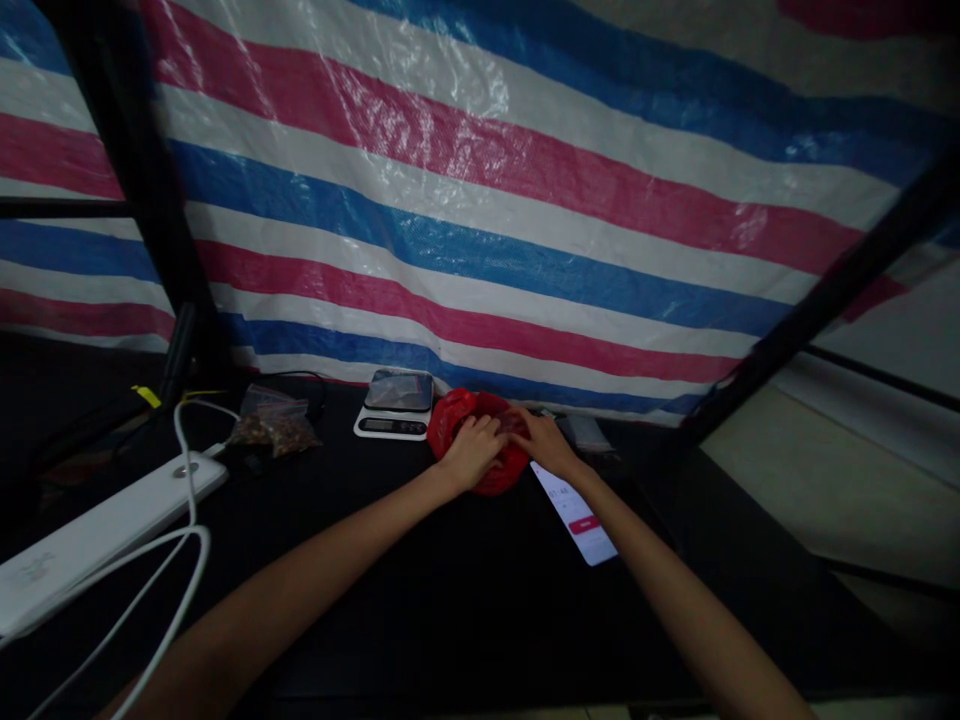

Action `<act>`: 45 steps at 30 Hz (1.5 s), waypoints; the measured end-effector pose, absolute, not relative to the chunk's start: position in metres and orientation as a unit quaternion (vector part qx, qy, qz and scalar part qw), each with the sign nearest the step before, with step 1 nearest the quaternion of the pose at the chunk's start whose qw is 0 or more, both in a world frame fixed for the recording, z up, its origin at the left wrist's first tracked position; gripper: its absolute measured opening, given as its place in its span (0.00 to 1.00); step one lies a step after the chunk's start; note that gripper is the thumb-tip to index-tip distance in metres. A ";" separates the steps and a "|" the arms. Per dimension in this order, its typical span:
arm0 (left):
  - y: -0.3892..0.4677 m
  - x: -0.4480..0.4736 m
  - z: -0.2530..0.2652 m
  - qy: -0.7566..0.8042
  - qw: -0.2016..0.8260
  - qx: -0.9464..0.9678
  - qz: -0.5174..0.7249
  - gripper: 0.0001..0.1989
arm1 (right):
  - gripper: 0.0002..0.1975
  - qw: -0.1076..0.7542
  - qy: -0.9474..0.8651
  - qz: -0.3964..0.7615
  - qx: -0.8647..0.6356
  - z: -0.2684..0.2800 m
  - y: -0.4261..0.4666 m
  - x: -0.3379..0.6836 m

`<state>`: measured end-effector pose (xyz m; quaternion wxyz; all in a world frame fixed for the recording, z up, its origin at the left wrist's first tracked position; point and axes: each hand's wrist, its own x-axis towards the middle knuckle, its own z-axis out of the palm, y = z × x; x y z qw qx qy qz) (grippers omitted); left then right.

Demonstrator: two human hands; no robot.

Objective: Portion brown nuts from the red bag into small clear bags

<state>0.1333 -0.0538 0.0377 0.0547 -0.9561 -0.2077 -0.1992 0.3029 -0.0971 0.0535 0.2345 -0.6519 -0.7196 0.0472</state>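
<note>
Both left hand (474, 450) and right hand (546, 442) are at the red plastic bag (496, 484) on the black worktop (420, 620), as I watch from my remote seat. Taking the bag as my clock centre, the left fingers are loosely curled and lie right over its middle, with red plastic showing beneath and around them. The right fingers come in bent from 3 o'clock, their tips over the bag's upper right part, close to the left ones. Shadow and overlap hide the contact, so I cannot tell how wide either set stands or whether either has hold of the plastic or something inside. Just beside the bag at 10 o'clock I see a digital scale (394, 405); a lit phone (576, 522) lies near 4 o'clock, partly under the right forearm. A clear packet (589, 433) sits at 3 o'clock, beyond the right hand. Well apart at 9 o'clock I make out a zip bag with brown contents (276, 428), and farther out, toward 8, a white power strip (105, 540).
</note>
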 end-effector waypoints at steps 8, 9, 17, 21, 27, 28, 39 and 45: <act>-0.053 0.137 0.040 -0.190 0.048 -0.967 -0.165 0.09 | 0.17 0.284 -0.711 0.099 -0.636 0.032 -0.087 0.306; -0.054 0.138 0.039 -0.185 0.049 -0.968 -0.163 0.09 | 0.17 0.285 -0.710 0.095 -0.636 0.029 -0.086 0.306; -0.052 0.155 0.039 -0.202 0.015 -0.971 -0.125 0.10 | 0.18 0.207 -0.715 0.056 -0.666 0.021 -0.083 0.306; -0.055 0.158 0.049 -0.194 0.027 -0.976 -0.091 0.08 | 0.17 0.203 -0.697 0.089 -0.682 0.021 -0.082 0.310; -0.062 0.159 0.052 -0.188 0.016 -0.979 -0.081 0.10 | 0.15 0.227 -0.728 0.170 -0.624 0.023 -0.084 0.317; -0.063 0.159 0.052 -0.191 0.016 -0.978 -0.078 0.10 | 0.15 0.227 -0.729 0.171 -0.623 0.023 -0.084 0.318; -0.024 0.150 0.046 -0.196 -0.296 -0.919 -0.173 0.05 | 0.13 0.206 -0.735 0.117 -0.636 0.015 -0.088 0.318; -0.005 0.126 0.047 -0.227 -0.345 -0.881 -0.231 0.09 | 0.14 0.255 -0.738 0.119 -0.613 0.027 -0.097 0.312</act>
